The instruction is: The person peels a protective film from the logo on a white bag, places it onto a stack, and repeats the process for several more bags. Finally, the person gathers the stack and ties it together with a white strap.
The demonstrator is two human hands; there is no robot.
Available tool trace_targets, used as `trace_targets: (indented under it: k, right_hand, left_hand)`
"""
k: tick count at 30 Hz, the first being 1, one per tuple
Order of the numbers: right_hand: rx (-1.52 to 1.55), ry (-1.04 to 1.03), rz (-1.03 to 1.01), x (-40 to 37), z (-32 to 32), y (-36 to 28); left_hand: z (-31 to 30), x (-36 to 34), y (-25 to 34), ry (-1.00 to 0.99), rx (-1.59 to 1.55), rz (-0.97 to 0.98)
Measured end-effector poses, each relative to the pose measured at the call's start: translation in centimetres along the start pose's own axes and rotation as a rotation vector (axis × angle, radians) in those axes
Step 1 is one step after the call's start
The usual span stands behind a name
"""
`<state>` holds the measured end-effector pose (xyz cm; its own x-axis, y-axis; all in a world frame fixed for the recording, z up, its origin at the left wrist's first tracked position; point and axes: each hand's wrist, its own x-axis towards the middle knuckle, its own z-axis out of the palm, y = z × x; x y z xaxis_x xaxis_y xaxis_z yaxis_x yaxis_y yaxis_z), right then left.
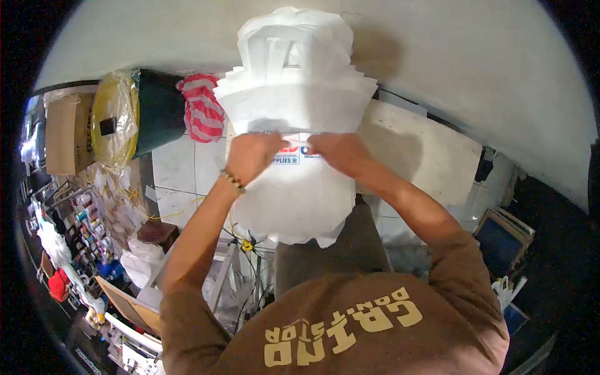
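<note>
A white fabric bag (294, 197) with red and blue print, part of which reads "PPLIES", hangs toward my lap. My left hand (251, 156), with a beaded bracelet at the wrist, is closed on the bag at the left of the print. On the other side my right hand (342, 153) pinches it, its fingers curled by the lettering. The fingertips of both hands are partly hidden. Just beyond my hands lies a fanned pile of white bags (290, 103), with more folded white ones with handles (294, 47) heaped behind it.
A pale board (415, 153) extends to the right beneath the pile. At left stand a red-and-white striped plastic bag (203, 107), a dark green drum-like container (161, 112) and a cardboard box (69, 134). Framed screens (503, 240) lean at right. Cables (250, 247) hang near my legs.
</note>
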<state>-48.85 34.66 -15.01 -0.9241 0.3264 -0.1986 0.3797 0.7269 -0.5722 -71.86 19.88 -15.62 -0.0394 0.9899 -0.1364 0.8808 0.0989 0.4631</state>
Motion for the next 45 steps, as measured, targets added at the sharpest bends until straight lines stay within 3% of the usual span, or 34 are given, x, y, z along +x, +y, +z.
trace_targets:
  k: [1, 3, 4, 6, 7, 9, 10, 12, 13, 15, 16, 18, 19, 21, 23, 25, 27, 30, 31, 34, 36, 37, 39, 41, 43, 45]
  right_hand:
    - [0.064, -0.022, -0.049, -0.5, 0.3, 2.1]
    - [0.137, -0.136, 0.287, -4.1, 4.3, 8.7]
    - [0.131, -0.135, 0.281, -4.3, 4.4, 10.7]
    - [0.136, 0.088, 0.140, -6.6, 5.8, 10.2]
    - [0.147, 0.079, 0.145, -7.1, 5.5, 10.3]
    - [0.252, -0.254, 0.126, -3.9, -0.4, 8.8]
    - [0.253, -0.253, 0.117, -3.5, -1.4, 7.1]
    - [0.679, 0.114, -0.121, -1.6, -1.5, 2.9]
    - [0.675, 0.115, -0.128, -0.5, -0.8, 2.1]
    - [1.148, 0.022, -0.019, 1.4, 1.6, 1.2]
    - [1.151, 0.020, -0.023, 2.4, 3.7, 1.3]
    - [1.375, 0.201, 0.341, 4.5, 6.8, 2.2]
    - [1.378, 0.203, 0.342, 4.3, 6.9, 3.2]
    - [0.603, 0.057, 0.043, 2.7, 6.3, 4.0]
    - [0.608, 0.084, 0.023, 2.2, 6.2, 2.4]
    - [0.331, 0.063, 0.052, 2.8, 6.0, 0.4]
    - [0.341, -0.008, 0.015, 3.7, 5.8, -0.3]
    - [0.249, 0.091, -0.023, 4.7, 7.6, -0.1]
    - [0.258, 0.132, -0.070, 4.4, 8.3, 0.2]
    - [0.288, 0.166, -0.088, 3.5, 9.6, 0.7]
    - [0.303, 0.170, -0.059, 3.4, 9.3, 0.8]
    - [0.289, 0.125, -0.009, 3.5, 9.0, 0.9]
    - [0.272, 0.084, 0.041, 3.7, 8.2, 0.6]
    - [0.349, 0.003, 0.142, 3.8, 7.9, 0.0]
    - [0.308, -0.012, 0.162, 4.1, 8.8, 0.4]
    - [0.267, -0.035, 0.183, 4.1, 8.5, 0.2]
  left_hand:
    - [1.9, -1.3, -2.6, 0.163, -0.106, 0.012]
    - [3.6, -4.4, -7.3, 0.022, 0.025, -0.269]
    - [4.3, -3.6, -8.4, 0.030, 0.025, -0.273]
    - [5.7, -5.7, -8.4, 0.035, 0.002, -0.365]
    - [5.8, -6.5, -7.9, 0.021, 0.001, -0.371]
    - [4.0, -5.5, -6.7, 0.067, -0.186, -0.396]
    - [3.2, -5.1, -6.1, 0.022, -0.119, -0.407]
    - [3.0, -4.5, -6.7, 0.019, -0.110, -0.345]
    - [3.0, -4.1, -7.1, 0.002, -0.107, -0.279]
    - [2.5, -3.5, -7.7, -0.059, -0.150, -0.259]
    - [2.2, -3.4, -7.9, -0.124, -0.193, -0.232]
    - [1.7, -3.7, -9.2, -0.124, -0.250, -0.253]
    - [1.7, -4.2, -9.8, -0.130, -0.322, -0.277]
    - [1.7, -3.7, -11.2, -0.138, -0.319, -0.328]
    - [0.4, -4.0, -10.9, -0.136, -0.296, -0.374]
    - [-2.0, -3.8, -6.9, -0.159, -0.103, -0.343]
    - [-4.8, -4.0, -1.5, -0.046, -0.044, -0.188]
    - [-4.6, -2.3, 4.6, 0.042, 0.016, -0.044]
    - [-4.6, -1.6, 5.8, -0.074, 0.006, -0.073]
    - [-4.9, -0.5, 5.5, -0.144, -0.128, -0.131]
    - [-3.4, -1.5, 3.3, -0.229, -1.008, -0.340]
    - [-2.5, -1.9, 2.7, -0.228, -1.009, -0.340]
    - [-0.2, -2.5, 1.4, -0.034, -1.297, -0.429]
    - [2.9, -1.7, 0.5, -0.138, -1.147, -0.428]
    - [5.8, 1.0, 1.4, 0.034, -0.650, -0.089]
    - [7.1, 2.2, 1.5, 0.071, -0.701, -0.149]
